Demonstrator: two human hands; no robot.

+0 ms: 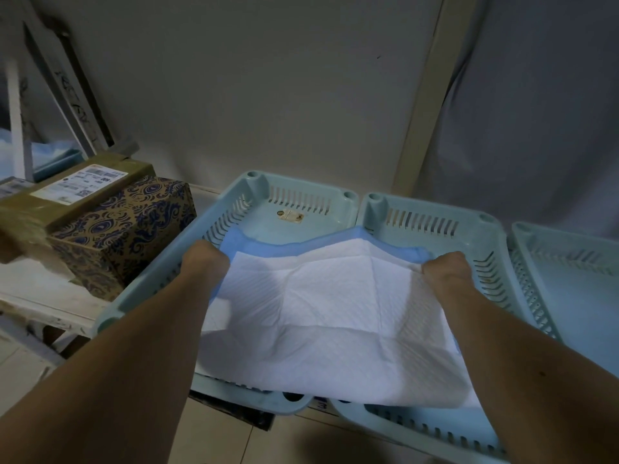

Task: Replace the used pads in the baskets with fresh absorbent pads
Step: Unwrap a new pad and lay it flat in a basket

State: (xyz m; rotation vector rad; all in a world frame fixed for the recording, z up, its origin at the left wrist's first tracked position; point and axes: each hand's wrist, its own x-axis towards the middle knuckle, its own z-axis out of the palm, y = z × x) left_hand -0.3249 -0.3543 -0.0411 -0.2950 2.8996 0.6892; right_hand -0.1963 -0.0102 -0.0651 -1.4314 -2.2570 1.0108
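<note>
Across the frame's centre, the left hand (205,259) and right hand (445,267) are each gripping the fresh pad (335,316) by a far corner, spreading it flat over the left basket (264,182).

Both hands hold a white absorbent pad (335,316) with a blue backing spread over the pale blue slotted baskets: the left hand (204,259) grips its left edge above the left basket (288,209), and the right hand (447,271) pinches its right edge above the middle basket (432,222). A third basket (566,262) sits just beside that one on the right (only partly in frame). To the left, a patterned brown-and-blue box (124,229) stands on a white shelf (37,296), with a labelled cardboard package (77,192) resting on top.
</note>
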